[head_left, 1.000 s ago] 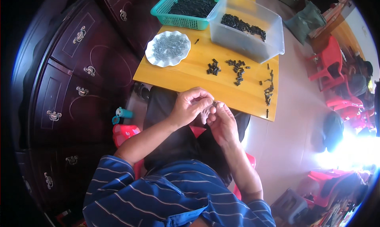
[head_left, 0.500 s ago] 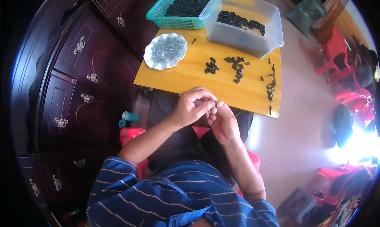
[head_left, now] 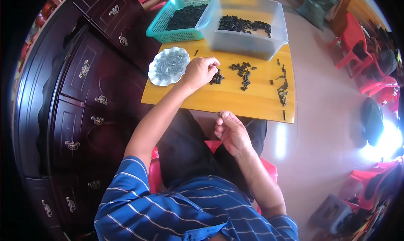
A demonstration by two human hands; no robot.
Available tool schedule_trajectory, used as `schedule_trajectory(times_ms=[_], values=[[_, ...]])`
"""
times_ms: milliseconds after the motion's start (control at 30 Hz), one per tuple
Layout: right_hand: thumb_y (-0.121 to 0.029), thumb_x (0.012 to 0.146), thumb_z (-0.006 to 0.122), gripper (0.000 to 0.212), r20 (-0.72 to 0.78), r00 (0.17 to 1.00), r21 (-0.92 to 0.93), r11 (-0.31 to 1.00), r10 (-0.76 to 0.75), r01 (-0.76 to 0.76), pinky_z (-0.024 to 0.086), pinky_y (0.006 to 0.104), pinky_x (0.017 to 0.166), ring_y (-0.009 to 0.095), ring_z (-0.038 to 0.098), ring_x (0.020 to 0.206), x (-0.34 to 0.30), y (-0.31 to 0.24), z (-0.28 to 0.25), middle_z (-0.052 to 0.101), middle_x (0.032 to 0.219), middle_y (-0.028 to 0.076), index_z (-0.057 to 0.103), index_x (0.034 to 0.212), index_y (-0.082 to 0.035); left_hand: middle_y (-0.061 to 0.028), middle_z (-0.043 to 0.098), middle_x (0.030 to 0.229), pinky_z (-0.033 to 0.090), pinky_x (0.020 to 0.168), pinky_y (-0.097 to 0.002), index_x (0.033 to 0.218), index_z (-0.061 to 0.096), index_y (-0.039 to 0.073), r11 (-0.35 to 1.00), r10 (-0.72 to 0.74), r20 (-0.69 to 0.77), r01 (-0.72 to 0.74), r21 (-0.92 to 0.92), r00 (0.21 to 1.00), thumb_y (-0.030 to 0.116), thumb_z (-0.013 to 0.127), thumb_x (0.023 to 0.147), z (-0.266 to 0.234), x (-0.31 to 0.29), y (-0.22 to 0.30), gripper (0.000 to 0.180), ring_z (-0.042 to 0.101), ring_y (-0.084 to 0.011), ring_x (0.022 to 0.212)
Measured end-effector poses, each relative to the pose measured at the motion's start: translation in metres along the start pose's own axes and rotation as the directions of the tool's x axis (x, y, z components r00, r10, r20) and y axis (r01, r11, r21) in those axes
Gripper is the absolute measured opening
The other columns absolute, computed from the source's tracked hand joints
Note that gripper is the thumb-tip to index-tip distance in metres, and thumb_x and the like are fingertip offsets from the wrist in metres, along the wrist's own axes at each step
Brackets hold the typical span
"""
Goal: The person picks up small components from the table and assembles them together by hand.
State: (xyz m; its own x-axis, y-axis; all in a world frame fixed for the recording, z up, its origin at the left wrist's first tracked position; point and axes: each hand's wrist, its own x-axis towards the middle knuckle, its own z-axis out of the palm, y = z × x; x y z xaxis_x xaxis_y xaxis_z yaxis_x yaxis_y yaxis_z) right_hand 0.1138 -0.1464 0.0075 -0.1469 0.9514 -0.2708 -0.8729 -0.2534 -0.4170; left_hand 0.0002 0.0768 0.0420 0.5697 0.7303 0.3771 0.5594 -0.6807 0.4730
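Observation:
My left hand [head_left: 202, 73] is over the table beside a small pile of short black tube-like parts [head_left: 217, 78], its fingers bent and slightly apart, with nothing visible between them. Near the table's front edge, my right hand [head_left: 234, 131] pinches a small dark part [head_left: 219, 114] between thumb and forefinger; its exact kind is too small to make out. A white scalloped dish [head_left: 152, 74] of small clear pieces lies to the left of my left hand. Another cluster of black parts [head_left: 245, 76] is farther right.
At the back of the yellow table [head_left: 185, 99] stand a green basket [head_left: 156, 30] and a clear plastic bin [head_left: 235, 43], both holding black parts. Slim black pieces [head_left: 283, 88] lie along the right edge. Dark drawers [head_left: 84, 79] flank the left; red chairs [head_left: 350, 43] stand right. Another person's arm [head_left: 158, 0] shows behind.
My hands were together at the table's front edge. The left has moved away and forward to the black pile; the right stays near the edge with the small part.

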Motion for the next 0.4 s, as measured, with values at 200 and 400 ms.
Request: schedule_trajectory(times_ms=[200, 400], values=[[-0.023, 0.107, 0.057, 0.013, -0.02, 1.0, 0.071, 0.997, -0.002, 0.004, 0.055, 0.0241, 0.067, 0.009, 0.062, 0.069, 0.0, -0.004, 0.001, 0.066, 0.086, 0.0, 0.061, 0.107, -0.011, -0.0108, 0.075, 0.081, 0.056, 0.077, -0.0457, 0.094, 0.074, 0.009, 0.981, -0.003, 0.096, -0.016, 0.194, 0.995, 0.014, 0.071, 0.084, 0.016, 0.02, 0.003, 0.011, 0.071, -0.0325, 0.082], [-0.024, 0.105, 0.06, 0.014, 0.018, 1.0, 0.064, 0.998, 0.013, -0.014, 0.055, 0.0262, 0.071, 0.01, 0.062, 0.073, 0.003, -0.002, -0.007, 0.065, 0.088, 0.0, 0.063, 0.11, -0.012, -0.0103, 0.076, 0.081, 0.056, 0.079, -0.0461, 0.094, 0.076, 0.009, 0.962, -0.088, 0.188, 0.035, 0.27, 0.978, 0.017, 0.074, 0.081, 0.022, 0.03, 0.008, 0.014, 0.072, -0.0317, 0.083]])
